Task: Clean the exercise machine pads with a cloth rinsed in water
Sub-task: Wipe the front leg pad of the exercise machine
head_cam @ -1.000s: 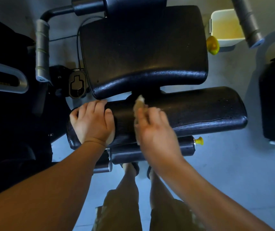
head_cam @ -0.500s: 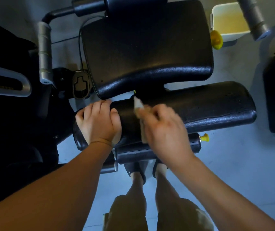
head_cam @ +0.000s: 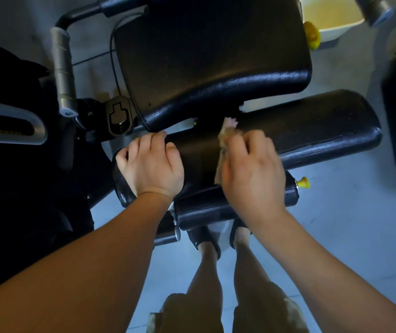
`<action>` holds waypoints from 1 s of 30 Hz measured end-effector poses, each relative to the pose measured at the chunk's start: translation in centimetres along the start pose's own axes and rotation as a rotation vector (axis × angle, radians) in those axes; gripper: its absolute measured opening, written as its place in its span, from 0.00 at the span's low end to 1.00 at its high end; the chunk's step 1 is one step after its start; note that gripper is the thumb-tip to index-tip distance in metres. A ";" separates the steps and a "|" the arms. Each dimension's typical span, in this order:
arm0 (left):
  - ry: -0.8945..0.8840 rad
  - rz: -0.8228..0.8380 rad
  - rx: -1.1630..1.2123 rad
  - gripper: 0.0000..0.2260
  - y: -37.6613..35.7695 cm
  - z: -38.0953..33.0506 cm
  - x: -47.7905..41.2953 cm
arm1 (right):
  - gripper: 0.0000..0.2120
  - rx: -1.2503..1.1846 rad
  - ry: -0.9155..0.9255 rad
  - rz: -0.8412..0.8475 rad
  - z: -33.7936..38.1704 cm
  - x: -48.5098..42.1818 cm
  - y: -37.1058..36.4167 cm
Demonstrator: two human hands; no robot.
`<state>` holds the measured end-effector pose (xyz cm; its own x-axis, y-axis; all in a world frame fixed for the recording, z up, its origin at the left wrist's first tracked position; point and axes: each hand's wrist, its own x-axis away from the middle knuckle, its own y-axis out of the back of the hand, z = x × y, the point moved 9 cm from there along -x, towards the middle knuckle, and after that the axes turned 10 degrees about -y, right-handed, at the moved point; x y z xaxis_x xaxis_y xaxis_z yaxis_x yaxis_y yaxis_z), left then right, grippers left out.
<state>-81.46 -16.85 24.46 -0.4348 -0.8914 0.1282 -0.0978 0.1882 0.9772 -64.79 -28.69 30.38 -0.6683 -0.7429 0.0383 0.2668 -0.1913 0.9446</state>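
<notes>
Head view: wiping step; right hand (head_cam: pixel 252 169) clamps cloth (head_cam: pixel 224 138) on lower pad (head_cam: pixel 312 126), left hand (head_cam: pixel 151 162) curled over pad's left end; next stroke probably rightward.

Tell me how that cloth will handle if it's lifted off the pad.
Probably floppy: the cloth bunches and folds under the right hand. Likely light, being small enough to hide under that hand. It may cling to the pad if damp.
</notes>
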 end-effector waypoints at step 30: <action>-0.021 0.094 0.037 0.23 0.9 -0.8 0.0 | 0.22 -0.129 -0.127 -0.030 -4.7 4.7 0.6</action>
<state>-80.83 -16.96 25.51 -0.4618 -0.8605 0.2151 -0.0884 0.2860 0.9541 -64.51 -35.34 29.58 -0.7578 -0.6498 0.0591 0.3264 -0.2991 0.8967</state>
